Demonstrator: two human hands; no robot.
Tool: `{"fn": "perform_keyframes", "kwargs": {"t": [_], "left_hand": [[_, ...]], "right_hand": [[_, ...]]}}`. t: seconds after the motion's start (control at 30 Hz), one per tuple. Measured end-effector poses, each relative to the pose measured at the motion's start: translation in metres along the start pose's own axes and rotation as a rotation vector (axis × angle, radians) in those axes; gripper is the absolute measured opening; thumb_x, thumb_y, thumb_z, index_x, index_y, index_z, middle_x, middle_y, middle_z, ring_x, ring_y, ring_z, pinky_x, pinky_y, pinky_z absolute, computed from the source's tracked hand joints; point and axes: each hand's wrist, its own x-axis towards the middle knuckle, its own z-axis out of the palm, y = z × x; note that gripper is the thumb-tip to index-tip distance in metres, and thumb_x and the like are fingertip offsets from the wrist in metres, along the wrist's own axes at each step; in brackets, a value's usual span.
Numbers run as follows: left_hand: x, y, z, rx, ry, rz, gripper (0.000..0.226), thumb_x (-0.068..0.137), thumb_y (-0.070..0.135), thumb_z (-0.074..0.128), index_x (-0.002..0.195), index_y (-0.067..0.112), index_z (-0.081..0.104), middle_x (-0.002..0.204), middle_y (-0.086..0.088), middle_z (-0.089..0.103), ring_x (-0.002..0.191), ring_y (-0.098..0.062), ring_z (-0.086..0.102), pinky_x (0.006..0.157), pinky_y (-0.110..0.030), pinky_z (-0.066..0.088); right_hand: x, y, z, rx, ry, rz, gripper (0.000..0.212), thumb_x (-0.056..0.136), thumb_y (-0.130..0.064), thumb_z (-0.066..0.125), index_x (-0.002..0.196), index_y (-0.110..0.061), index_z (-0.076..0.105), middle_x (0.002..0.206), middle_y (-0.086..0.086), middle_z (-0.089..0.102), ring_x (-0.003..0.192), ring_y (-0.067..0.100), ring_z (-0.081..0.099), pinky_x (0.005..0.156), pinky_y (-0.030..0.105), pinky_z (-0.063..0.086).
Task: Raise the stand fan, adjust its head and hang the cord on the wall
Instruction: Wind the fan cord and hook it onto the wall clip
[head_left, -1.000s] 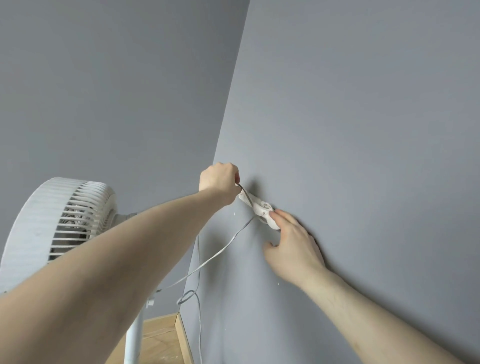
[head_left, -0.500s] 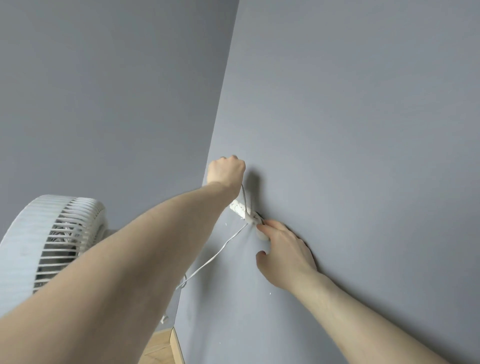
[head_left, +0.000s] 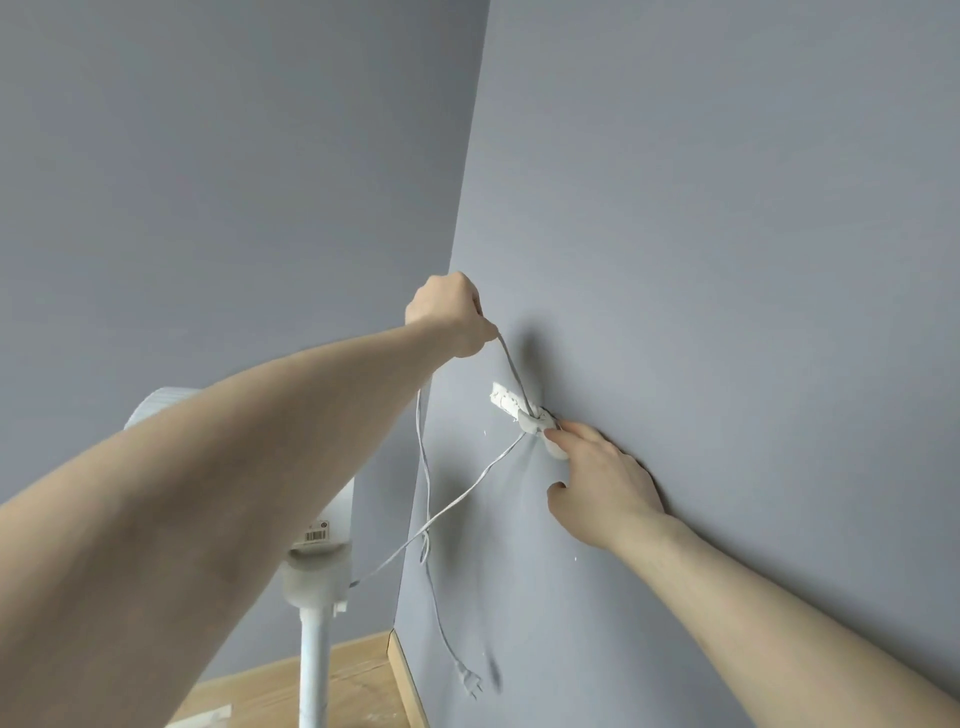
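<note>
A white stand fan (head_left: 322, 535) stands by the wall corner, its head mostly hidden behind my left forearm. Its thin white cord (head_left: 457, 506) runs up from the fan neck to a small white hook (head_left: 540, 422) on the grey wall, loops over it and rises into my left hand (head_left: 451, 317), which is shut on the cord above the hook. From that fist the rest of the cord hangs down, ending in the plug (head_left: 470, 682) near the floor. My right hand (head_left: 602, 483) lies against the wall, fingertips pressing the hook.
Two grey walls (head_left: 727, 260) meet in a corner just left of the hook. The fan's white pole (head_left: 311, 670) goes down to a light wooden floor (head_left: 358, 675) with a wooden skirting board (head_left: 405, 680) along the right wall.
My left hand has lifted the cord higher above the hook. The view has tilted down, showing the fan's neck, pole and the hanging plug. My right hand stays at the hook.
</note>
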Motion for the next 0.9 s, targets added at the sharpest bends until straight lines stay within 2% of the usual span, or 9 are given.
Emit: {"fn": "perform_keyframes", "kwargs": {"t": [0.2,0.37,0.47,0.53,0.6,0.67,0.7,0.8,0.9], "left_hand": [[-0.005,0.020,-0.035,-0.028,0.091,0.041,0.008,0.077,0.021,0.077,0.082,0.018,0.071,0.080,0.002,0.068,0.075,-0.023,0.063,0.058,-0.026,0.042],[-0.008,0.028,-0.048,0.025,0.119,0.036,0.008,0.079,0.012,0.072,0.084,0.018,0.070,0.085,-0.001,0.067,0.080,-0.026,0.065,0.060,-0.027,0.043],[-0.009,0.015,-0.057,0.092,0.153,-0.043,0.011,0.083,0.017,0.063,0.093,0.015,0.067,0.091,-0.005,0.065,0.084,-0.031,0.062,0.065,-0.031,0.044],[-0.015,-0.001,-0.063,0.103,0.104,-0.162,0.017,0.090,0.027,0.057,0.094,0.011,0.060,0.085,-0.007,0.062,0.082,-0.032,0.062,0.067,-0.032,0.046],[-0.017,-0.016,-0.064,0.035,0.001,-0.263,0.026,0.094,0.026,0.048,0.092,0.005,0.064,0.075,-0.006,0.069,0.071,-0.028,0.070,0.068,-0.030,0.055],[-0.014,-0.022,-0.061,-0.167,-0.068,-0.326,0.033,0.093,0.024,0.046,0.093,0.003,0.071,0.081,-0.007,0.076,0.070,-0.026,0.076,0.072,-0.032,0.062],[-0.012,-0.021,-0.058,-0.256,-0.053,-0.318,0.034,0.092,0.025,0.047,0.095,0.003,0.073,0.087,-0.008,0.077,0.072,-0.026,0.076,0.072,-0.033,0.062],[-0.015,-0.004,-0.054,-0.298,0.017,-0.163,0.027,0.093,0.032,0.054,0.099,0.012,0.071,0.090,-0.004,0.068,0.076,-0.026,0.061,0.062,-0.026,0.048],[-0.016,0.011,-0.055,-0.189,0.156,0.229,0.017,0.095,0.030,0.061,0.098,0.015,0.068,0.103,-0.001,0.062,0.091,-0.022,0.054,0.075,-0.027,0.041]], "right_hand": [[-0.002,-0.005,-0.006,-0.007,-0.036,0.027,0.068,0.084,-0.011,0.044,0.148,-0.034,0.041,0.154,-0.022,0.035,0.126,0.020,0.055,0.100,0.035,0.047],[-0.004,-0.012,-0.015,-0.026,-0.103,0.051,0.073,0.084,-0.011,0.042,0.153,-0.034,0.034,0.158,-0.023,0.028,0.133,0.020,0.050,0.107,0.037,0.042],[-0.004,-0.016,-0.016,-0.045,-0.128,0.051,0.071,0.084,-0.011,0.042,0.152,-0.031,0.035,0.160,-0.020,0.025,0.132,0.021,0.050,0.105,0.038,0.043],[-0.005,-0.018,-0.017,-0.056,-0.130,0.049,0.070,0.083,-0.012,0.043,0.151,-0.029,0.036,0.159,-0.019,0.026,0.132,0.021,0.051,0.103,0.037,0.044],[-0.005,-0.019,-0.017,-0.051,-0.131,0.060,0.070,0.083,-0.012,0.042,0.151,-0.029,0.037,0.159,-0.018,0.027,0.133,0.021,0.049,0.102,0.036,0.044],[-0.005,-0.019,-0.016,-0.042,-0.131,0.072,0.070,0.084,-0.011,0.043,0.151,-0.029,0.037,0.159,-0.018,0.026,0.134,0.021,0.048,0.101,0.035,0.044],[-0.005,-0.019,-0.015,-0.038,-0.130,0.075,0.071,0.084,-0.011,0.043,0.152,-0.030,0.036,0.159,-0.018,0.025,0.134,0.021,0.048,0.100,0.035,0.045],[-0.006,-0.020,-0.014,-0.039,-0.128,0.076,0.075,0.083,-0.010,0.044,0.154,-0.031,0.030,0.160,-0.020,0.022,0.132,0.021,0.049,0.097,0.033,0.046],[-0.008,-0.023,-0.015,-0.045,-0.128,0.078,0.076,0.083,-0.010,0.043,0.155,-0.031,0.030,0.161,-0.022,0.020,0.132,0.019,0.050,0.097,0.032,0.046]]}}
